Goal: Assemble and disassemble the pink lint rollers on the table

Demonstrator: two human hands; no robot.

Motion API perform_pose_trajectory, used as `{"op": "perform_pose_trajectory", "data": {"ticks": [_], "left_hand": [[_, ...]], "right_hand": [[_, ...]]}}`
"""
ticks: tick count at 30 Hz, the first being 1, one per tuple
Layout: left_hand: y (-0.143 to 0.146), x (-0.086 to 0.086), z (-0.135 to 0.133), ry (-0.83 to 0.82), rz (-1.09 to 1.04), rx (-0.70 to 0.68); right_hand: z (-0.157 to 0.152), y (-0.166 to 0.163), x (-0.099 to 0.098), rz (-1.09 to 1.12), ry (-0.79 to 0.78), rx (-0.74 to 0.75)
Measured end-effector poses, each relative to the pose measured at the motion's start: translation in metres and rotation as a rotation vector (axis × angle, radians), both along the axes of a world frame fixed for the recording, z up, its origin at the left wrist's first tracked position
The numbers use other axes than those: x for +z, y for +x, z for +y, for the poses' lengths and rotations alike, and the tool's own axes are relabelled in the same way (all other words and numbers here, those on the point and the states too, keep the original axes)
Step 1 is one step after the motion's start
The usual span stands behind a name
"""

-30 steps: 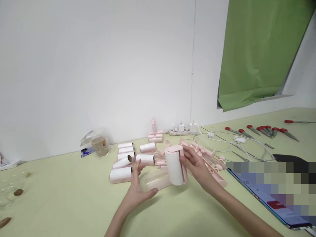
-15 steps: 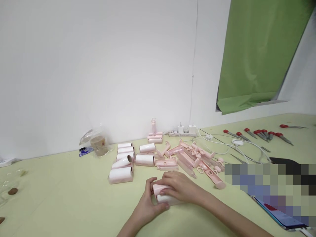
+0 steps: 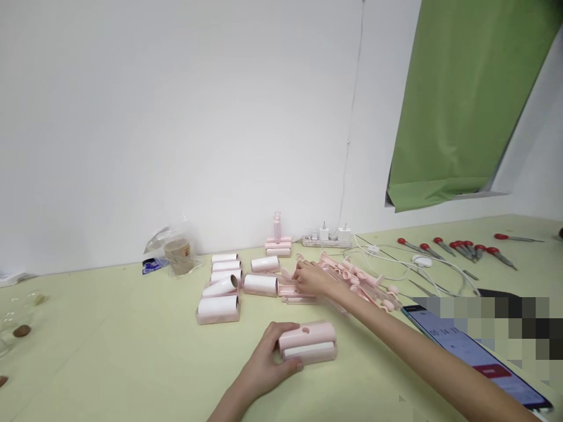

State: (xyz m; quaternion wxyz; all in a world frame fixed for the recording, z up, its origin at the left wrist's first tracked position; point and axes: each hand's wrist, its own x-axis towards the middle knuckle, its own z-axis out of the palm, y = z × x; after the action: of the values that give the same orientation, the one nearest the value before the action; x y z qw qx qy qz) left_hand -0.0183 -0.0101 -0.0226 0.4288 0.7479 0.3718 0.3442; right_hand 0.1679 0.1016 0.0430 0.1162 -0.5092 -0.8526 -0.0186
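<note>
Near the front of the table, my left hand [image 3: 275, 354] is closed round the left end of a pink lint roller [image 3: 310, 334]. Its pink plastic cover has a small cut-out on top, and a white roll shows along the front. Further back, my right hand [image 3: 312, 278] reaches over a heap of pink plastic parts [image 3: 365, 275], fingers bent down among them. Whatever lies under those fingertips is hidden. Just left of that hand lie white paper rolls in pink holders, one of them a white roll [image 3: 260, 285].
Several white rolls in clear pink cases [image 3: 219, 308] line up at centre left. A power strip [image 3: 325, 241] with white cables [image 3: 400, 261] sits by the wall. Red-ended tools [image 3: 461, 249] lie at the right, behind a phone [image 3: 475, 357]. A bagged tape roll [image 3: 178, 256] stands at left.
My right hand has left the lint roller and moved forward to the pink parts. My left hand still holds the roller, whose top is now uncovered.
</note>
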Motion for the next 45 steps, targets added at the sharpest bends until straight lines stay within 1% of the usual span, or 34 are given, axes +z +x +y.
{"op": "perform_pose_trajectory", "data": {"ticks": [4, 7, 9, 11, 13, 16, 19, 21, 24, 26, 27, 30, 32, 36, 45], "left_hand": [[0.001, -0.002, -0.001, -0.085, -0.039, 0.018], [0.003, -0.004, 0.000, -0.131, -0.071, 0.043], [0.003, -0.004, 0.000, -0.132, -0.076, 0.051], [0.004, -0.003, 0.001, -0.146, -0.070, 0.036], [0.004, -0.001, 0.001, -0.163, -0.062, 0.014], [0.003, 0.004, 0.000, -0.184, -0.042, 0.011], [0.003, 0.010, -0.002, -0.196, -0.030, 0.015], [0.003, 0.011, -0.003, -0.198, -0.034, 0.014], [0.003, 0.010, -0.002, -0.198, -0.043, 0.016], [0.003, 0.008, -0.001, -0.198, -0.047, 0.019], [0.003, 0.007, -0.001, -0.198, -0.048, 0.020], [0.003, 0.004, 0.001, -0.191, -0.051, 0.022], [0.003, 0.002, 0.001, -0.175, -0.055, 0.025], [0.003, -0.001, 0.001, -0.162, -0.062, 0.035], [0.002, 0.001, 0.000, -0.171, -0.036, 0.026]], "right_hand": [[0.020, 0.003, 0.002, -0.065, 0.000, -0.080], [0.028, 0.019, 0.010, -0.099, -0.009, -0.128], [0.026, 0.033, 0.015, -0.112, -0.023, -0.149], [0.017, 0.046, 0.016, -0.110, -0.027, -0.163], [0.003, 0.054, 0.012, -0.101, -0.029, -0.168], [-0.021, 0.056, -0.001, -0.085, -0.037, -0.172], [-0.038, 0.054, -0.012, -0.045, -0.040, -0.206], [-0.044, 0.057, -0.011, 0.005, -0.052, -0.252], [-0.054, 0.062, 0.003, 0.115, -0.061, -0.289], [-0.063, 0.058, 0.015, 0.191, -0.074, -0.248], [-0.069, 0.054, 0.019, 0.256, -0.108, -0.192], [-0.084, 0.032, 0.024, 0.554, -0.255, 0.052], [-0.091, 0.017, 0.022, 0.698, -0.305, 0.169], [-0.096, 0.008, 0.021, 0.689, -0.317, 0.181], [-0.091, 0.010, 0.033, 0.573, -0.399, 0.211]]}}
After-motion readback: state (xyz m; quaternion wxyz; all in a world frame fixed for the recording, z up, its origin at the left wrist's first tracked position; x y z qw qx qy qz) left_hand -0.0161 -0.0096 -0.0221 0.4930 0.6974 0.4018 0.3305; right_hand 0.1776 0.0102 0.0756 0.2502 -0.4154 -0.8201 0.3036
